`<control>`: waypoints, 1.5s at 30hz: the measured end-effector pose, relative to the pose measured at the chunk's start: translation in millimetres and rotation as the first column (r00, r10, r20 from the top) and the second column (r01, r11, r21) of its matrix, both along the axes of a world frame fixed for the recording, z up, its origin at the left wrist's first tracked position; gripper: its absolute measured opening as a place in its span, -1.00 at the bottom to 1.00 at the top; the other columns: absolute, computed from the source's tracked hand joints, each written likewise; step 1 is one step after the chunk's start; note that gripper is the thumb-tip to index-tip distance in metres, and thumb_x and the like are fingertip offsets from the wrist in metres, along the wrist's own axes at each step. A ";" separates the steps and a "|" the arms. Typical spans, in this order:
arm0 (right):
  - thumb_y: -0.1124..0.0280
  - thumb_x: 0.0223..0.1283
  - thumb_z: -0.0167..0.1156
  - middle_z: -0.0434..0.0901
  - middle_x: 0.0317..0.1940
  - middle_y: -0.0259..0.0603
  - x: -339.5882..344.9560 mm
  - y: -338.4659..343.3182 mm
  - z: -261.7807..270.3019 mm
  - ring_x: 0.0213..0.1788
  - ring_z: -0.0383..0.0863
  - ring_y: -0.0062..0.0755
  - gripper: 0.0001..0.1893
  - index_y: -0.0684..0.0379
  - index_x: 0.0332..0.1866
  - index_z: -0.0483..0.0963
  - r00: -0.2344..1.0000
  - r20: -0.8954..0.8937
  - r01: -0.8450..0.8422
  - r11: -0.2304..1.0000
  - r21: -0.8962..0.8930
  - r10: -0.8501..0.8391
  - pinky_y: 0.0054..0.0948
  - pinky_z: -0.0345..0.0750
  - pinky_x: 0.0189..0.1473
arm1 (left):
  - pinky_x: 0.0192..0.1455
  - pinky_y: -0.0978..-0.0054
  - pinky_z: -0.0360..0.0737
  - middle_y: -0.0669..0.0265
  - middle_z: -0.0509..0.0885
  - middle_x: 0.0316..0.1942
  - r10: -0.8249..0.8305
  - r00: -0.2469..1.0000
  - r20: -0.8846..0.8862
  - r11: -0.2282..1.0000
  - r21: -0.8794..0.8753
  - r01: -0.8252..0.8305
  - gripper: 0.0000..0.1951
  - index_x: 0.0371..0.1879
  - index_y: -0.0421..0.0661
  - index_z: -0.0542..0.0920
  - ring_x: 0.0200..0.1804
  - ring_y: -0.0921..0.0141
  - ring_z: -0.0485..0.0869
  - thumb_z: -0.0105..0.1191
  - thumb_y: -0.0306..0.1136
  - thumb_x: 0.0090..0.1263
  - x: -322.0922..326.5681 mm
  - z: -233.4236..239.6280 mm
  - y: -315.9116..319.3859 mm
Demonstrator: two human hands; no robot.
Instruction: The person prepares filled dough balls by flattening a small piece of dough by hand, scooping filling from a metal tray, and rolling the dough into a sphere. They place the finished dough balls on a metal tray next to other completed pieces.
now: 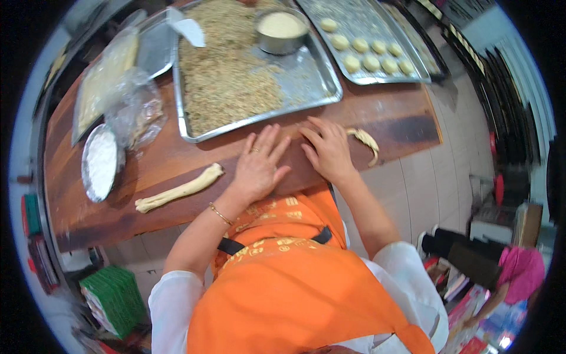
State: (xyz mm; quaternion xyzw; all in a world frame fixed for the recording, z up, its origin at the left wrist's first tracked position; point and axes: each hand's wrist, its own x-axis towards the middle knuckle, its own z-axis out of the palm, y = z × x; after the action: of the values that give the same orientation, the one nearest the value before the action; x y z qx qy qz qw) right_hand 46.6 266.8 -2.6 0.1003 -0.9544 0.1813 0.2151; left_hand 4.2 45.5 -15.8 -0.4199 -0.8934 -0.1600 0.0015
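Observation:
My left hand (258,166) lies palm down with its fingers spread, close to the front edge of the wooden table (376,99). Whether anything is beneath its palm is hidden. A ring and a gold bracelet are on that side. To its left rests a thick roll of pale dough (181,189). My right hand (328,148) is bent over the tabletop, fingers apart, and nothing shows in its grasp. Just right of it lies a thin, curved scrap of dough (366,140); its left end reaches behind the hand, and I cannot tell if they touch.
Beyond my hands, a metal tray (261,125) holds crumbly filling and a round tin (283,33). Another tray (376,79) carries several dough balls. At left are a bowl of white flour (101,163), plastic bags (132,106) and a white scraper (191,31). A person (491,265) is at lower right.

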 end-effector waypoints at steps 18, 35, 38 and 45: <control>0.62 0.23 0.22 0.67 -0.21 -0.09 -16.9 -43.3 24.1 -0.14 0.68 -0.12 -0.76 0.17 -0.02 0.63 0.987 0.090 -0.082 0.910 -0.407 0.129 -0.29 0.59 -0.09 | 0.31 0.15 0.40 0.11 0.56 -0.01 -0.040 0.997 0.069 0.999 0.037 0.038 -0.67 0.08 -0.20 0.57 0.15 0.14 0.53 0.11 -0.36 0.38 12.4 17.7 -39.2; -0.11 0.35 0.13 0.51 -0.02 0.19 -188.2 -135.3 29.4 -0.05 0.67 0.19 -0.33 0.15 0.39 0.29 0.894 0.428 -0.272 0.919 0.286 0.131 -0.02 0.64 -0.09 | 0.23 0.30 0.65 0.04 0.68 0.06 -0.711 0.164 0.684 0.166 0.389 -0.906 -0.68 0.18 -0.33 0.45 0.12 0.21 0.71 0.00 -0.38 0.58 1.7 31.1 -72.8; -0.02 0.33 0.16 0.57 -0.18 0.15 -197.9 -131.1 11.3 -0.23 0.69 0.14 -0.52 0.16 0.12 0.43 0.919 0.363 -0.269 0.915 0.300 0.151 -0.03 0.65 -0.16 | 0.21 0.31 0.67 0.06 0.70 0.02 -0.735 0.177 0.655 0.127 0.389 -0.912 -0.71 0.15 -0.31 0.46 0.09 0.23 0.72 0.01 -0.41 0.57 3.9 39.8 -76.0; 0.27 0.34 0.02 0.66 -0.26 0.20 -219.8 -127.3 0.2 -0.39 0.64 0.13 -0.75 0.23 -0.22 0.54 0.924 0.343 -0.223 0.967 0.123 0.170 0.01 0.59 -0.30 | 0.20 0.30 0.68 0.04 0.69 0.02 -0.710 0.189 0.678 0.112 0.374 -0.921 -0.75 0.12 -0.29 0.47 0.08 0.22 0.72 -0.02 -0.44 0.57 14.1 39.6 -83.3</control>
State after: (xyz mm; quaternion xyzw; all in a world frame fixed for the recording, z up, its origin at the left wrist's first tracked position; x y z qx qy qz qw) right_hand -173.2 139.5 -2.4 0.1808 -0.9733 0.1392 0.0245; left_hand 18.2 -37.8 23.8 0.0440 -0.3155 -0.9111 -0.2615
